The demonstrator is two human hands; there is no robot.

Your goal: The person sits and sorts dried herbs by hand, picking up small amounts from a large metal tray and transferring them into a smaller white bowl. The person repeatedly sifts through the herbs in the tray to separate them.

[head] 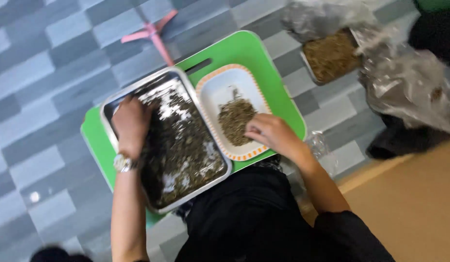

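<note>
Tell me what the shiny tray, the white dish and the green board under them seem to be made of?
The tray looks like polished metal: its bare patches and rim glint. The white dish, orange-edged, looks like glazed ceramic or melamine; the picture leaves it open. The green board seems matte plastic, with an even colour, rounded corners and a cut handle slot.

A green board (283, 104) carries a metal tray (137, 90) and a white dish (213, 90). It sits on the grey checked floor (45, 63), seemingly beside a pink stand (154, 34).
</note>
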